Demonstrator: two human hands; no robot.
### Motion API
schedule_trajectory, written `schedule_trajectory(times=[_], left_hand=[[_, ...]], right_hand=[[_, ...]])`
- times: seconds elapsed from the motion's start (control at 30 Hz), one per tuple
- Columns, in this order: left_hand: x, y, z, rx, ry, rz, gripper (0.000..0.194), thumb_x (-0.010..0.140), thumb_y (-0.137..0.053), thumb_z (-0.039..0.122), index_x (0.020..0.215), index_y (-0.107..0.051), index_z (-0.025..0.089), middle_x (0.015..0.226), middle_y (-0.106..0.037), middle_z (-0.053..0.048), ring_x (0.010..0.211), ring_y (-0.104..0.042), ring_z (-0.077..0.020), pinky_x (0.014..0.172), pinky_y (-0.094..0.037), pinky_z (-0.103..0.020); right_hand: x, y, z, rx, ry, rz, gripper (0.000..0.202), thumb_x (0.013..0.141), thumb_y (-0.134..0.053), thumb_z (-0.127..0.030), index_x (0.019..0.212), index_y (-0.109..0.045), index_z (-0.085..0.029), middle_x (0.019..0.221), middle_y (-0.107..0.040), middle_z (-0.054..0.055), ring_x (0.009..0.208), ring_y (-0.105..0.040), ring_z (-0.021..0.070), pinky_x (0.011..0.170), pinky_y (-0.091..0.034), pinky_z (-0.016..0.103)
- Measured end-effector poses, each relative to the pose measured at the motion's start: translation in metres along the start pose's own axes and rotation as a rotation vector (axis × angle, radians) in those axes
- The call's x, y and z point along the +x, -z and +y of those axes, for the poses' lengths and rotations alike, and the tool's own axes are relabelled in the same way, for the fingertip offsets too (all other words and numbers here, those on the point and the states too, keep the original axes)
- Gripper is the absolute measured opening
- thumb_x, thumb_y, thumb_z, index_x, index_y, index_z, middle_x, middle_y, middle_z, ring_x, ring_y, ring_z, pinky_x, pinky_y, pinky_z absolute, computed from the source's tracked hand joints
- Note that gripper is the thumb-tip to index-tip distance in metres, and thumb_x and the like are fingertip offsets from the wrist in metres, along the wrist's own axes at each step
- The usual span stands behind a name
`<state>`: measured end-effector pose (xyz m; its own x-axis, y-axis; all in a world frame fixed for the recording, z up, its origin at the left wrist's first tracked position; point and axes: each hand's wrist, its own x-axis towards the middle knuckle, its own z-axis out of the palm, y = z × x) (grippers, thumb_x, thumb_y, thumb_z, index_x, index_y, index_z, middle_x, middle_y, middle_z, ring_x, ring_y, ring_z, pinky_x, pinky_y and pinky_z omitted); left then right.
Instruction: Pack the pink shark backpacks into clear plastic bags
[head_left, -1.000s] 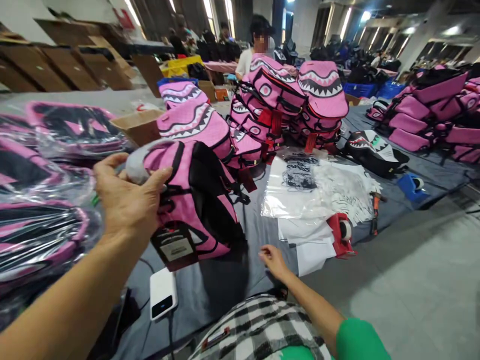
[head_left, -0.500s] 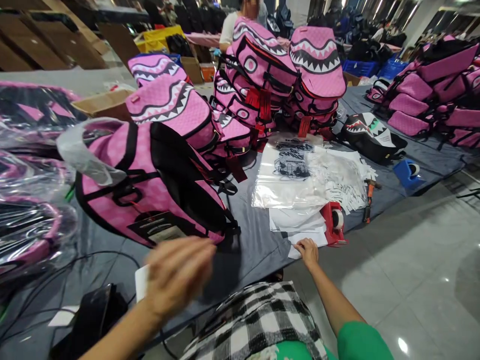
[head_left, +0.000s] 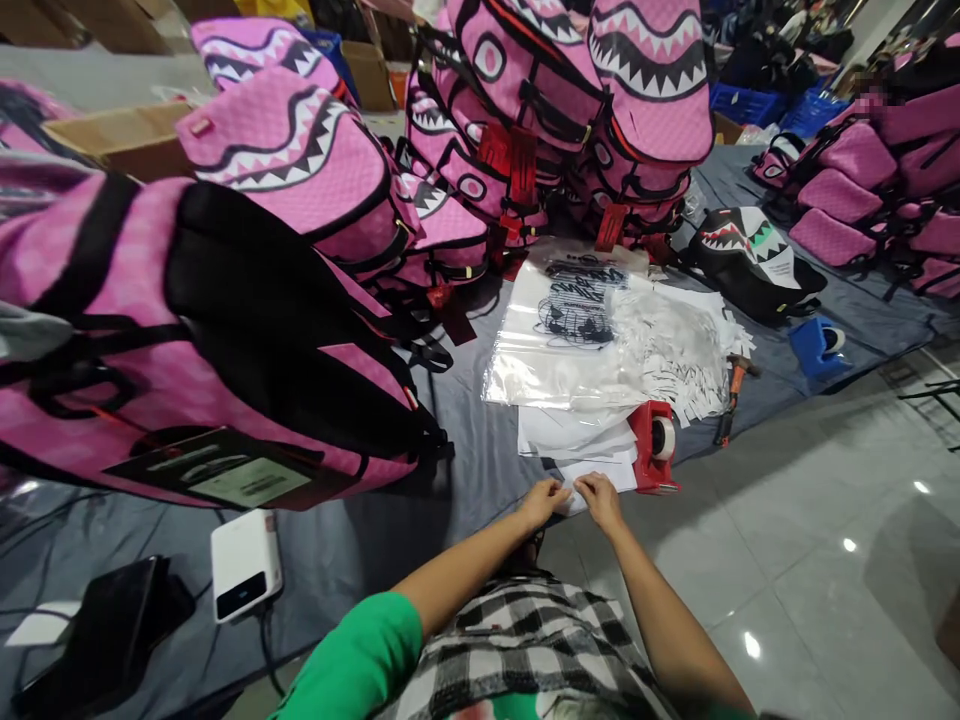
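Note:
At the table's front edge my left hand (head_left: 544, 503) and my right hand (head_left: 598, 499) are close together, their fingers pinched at the near edge of white paper (head_left: 619, 470). Whether they grip one sheet or several is too small to tell. Just right of the paper stands a red tape dispenser (head_left: 654, 448) with a roll in it. Clear plastic bags with black print (head_left: 559, 345) lie behind the paper, and a heap of white paper strips (head_left: 686, 375) covers their right side. A large pink backpack (head_left: 300, 330) with a hang tag (head_left: 251, 480) rests at the left.
Several pink shark-mouth backpacks (head_left: 292, 170) are piled at the back, with more pink bags (head_left: 840, 190) at the far right. A hammer (head_left: 733, 400), a black bag (head_left: 754, 265) and a blue tape dispenser (head_left: 817, 350) lie rightward. A white power bank (head_left: 246, 565) sits front left.
My left hand has moved right, from beside the large pink backpack to the paper, meeting my right hand there. The view has tilted down and closer, uncovering the power bank.

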<state>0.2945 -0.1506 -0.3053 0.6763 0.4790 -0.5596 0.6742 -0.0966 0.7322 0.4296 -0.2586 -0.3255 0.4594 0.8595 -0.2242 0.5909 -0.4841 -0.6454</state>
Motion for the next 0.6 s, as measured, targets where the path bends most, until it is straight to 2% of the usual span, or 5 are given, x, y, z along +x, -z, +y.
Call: schedule_trajectory(times=[0.13,0.27,0.4,0.5,0.6], left_hand=[[0.014,-0.015,0.004,-0.006,0.175,0.104,0.028,0.096,-0.06,0.041,0.096,-0.066,0.014,0.095,-0.068,-0.004,0.088,-0.066,-0.018,0.083,-0.055,-0.038],[0.012,-0.011,0.004,0.031,0.272,0.106,0.027,0.096,-0.062,0.04,0.099,-0.067,0.013,0.098,-0.07,-0.004,0.09,-0.067,-0.0186,0.084,-0.057,-0.038],[0.009,-0.006,0.009,0.08,0.306,0.098,0.029,0.096,-0.061,0.042,0.096,-0.068,0.014,0.095,-0.071,-0.004,0.089,-0.068,-0.0184,0.084,-0.057,-0.038],[0.007,-0.004,0.016,0.124,0.309,0.113,0.027,0.096,-0.062,0.041,0.096,-0.068,0.014,0.099,-0.071,-0.005,0.096,-0.068,-0.0197,0.089,-0.056,-0.041],[0.002,-0.005,0.024,0.146,0.302,0.124,0.026,0.096,-0.061,0.04,0.1,-0.068,0.015,0.105,-0.071,-0.006,0.103,-0.067,-0.0214,0.094,-0.054,-0.044]], right_hand=[[-0.001,0.001,0.002,0.036,0.004,-0.014,0.026,0.092,-0.055,-0.035,0.082,-0.074,-0.021,0.081,-0.071,0.006,0.08,-0.06,0.0206,0.089,-0.041,0.034],[-0.002,0.002,0.001,0.079,-0.001,0.0,0.027,0.091,-0.055,-0.037,0.08,-0.073,-0.021,0.079,-0.069,0.005,0.078,-0.06,0.0198,0.086,-0.042,0.033],[-0.001,0.006,0.001,0.102,-0.02,0.042,0.034,0.093,-0.049,-0.042,0.078,-0.069,-0.02,0.077,-0.065,0.005,0.075,-0.058,0.019,0.073,-0.044,0.028],[0.005,0.019,-0.001,0.083,-0.021,0.079,0.037,0.095,-0.041,-0.045,0.077,-0.062,-0.02,0.077,-0.061,0.004,0.071,-0.056,0.0178,0.068,-0.045,0.027],[0.021,0.047,-0.006,0.023,0.007,0.111,0.037,0.097,-0.033,-0.043,0.08,-0.057,-0.021,0.08,-0.061,0.005,0.076,-0.057,0.0191,0.07,-0.045,0.028]])
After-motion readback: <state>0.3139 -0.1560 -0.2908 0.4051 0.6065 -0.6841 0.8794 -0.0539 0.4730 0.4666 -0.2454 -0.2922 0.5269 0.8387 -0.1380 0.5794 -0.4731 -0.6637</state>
